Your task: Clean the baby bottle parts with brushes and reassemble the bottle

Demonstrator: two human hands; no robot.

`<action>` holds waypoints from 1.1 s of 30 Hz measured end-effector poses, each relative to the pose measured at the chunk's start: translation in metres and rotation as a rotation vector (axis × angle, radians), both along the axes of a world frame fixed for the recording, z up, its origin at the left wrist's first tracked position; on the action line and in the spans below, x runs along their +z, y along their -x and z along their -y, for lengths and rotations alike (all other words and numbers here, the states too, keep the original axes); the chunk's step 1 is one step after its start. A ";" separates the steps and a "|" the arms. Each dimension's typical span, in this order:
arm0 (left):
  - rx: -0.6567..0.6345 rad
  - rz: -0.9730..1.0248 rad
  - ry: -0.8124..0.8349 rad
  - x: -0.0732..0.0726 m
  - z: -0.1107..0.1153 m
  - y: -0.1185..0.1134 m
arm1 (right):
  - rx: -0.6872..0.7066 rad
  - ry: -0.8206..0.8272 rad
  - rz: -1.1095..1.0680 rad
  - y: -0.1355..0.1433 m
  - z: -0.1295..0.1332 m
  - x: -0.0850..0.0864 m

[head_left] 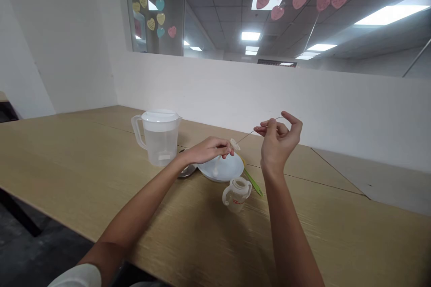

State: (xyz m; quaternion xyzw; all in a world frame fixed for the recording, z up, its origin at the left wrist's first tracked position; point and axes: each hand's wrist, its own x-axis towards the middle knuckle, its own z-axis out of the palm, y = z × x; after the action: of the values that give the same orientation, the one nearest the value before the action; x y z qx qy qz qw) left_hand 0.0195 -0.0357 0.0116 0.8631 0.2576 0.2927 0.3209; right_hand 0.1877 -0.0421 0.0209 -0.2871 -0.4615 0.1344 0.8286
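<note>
My left hand (215,149) pinches a small pale round cap (235,144) above a white bowl (224,168); a whitish tube hangs below the fingers over the bowl. To its right, my right hand (281,136) is raised, its fingers closed on a thin wire-like rod (247,136) that slants down to the cap. Nearer to me stands a small translucent cup (236,194) with two handles and red print, its top open. A green-handled tool (254,181) lies beside the bowl, partly hidden by it.
A clear lidded pitcher (160,139) stands left of the bowl on the wooden table (67,157). A metal dish (188,170) is partly hidden under my left forearm and the bowl. The white wall (208,94) runs along the table's back, below glass with heart-shaped notes.
</note>
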 end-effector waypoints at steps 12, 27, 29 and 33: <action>0.005 0.058 0.015 -0.004 -0.004 0.001 | 0.076 0.102 0.118 0.017 -0.005 -0.013; 0.020 0.167 0.025 -0.006 -0.011 0.003 | -0.011 0.300 0.410 0.023 0.003 -0.016; 0.031 0.188 0.011 -0.005 -0.011 0.004 | -0.001 0.311 0.441 0.025 0.004 -0.015; 0.053 0.174 -0.006 -0.005 -0.011 0.005 | -0.009 0.303 0.458 0.029 0.006 -0.013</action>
State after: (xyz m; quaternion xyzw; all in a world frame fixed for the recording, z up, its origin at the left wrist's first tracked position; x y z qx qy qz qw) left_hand 0.0145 -0.0250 0.0068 0.8283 0.2507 0.3756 0.3317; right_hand 0.1590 -0.0482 0.0084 -0.4328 -0.6102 0.1296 0.6508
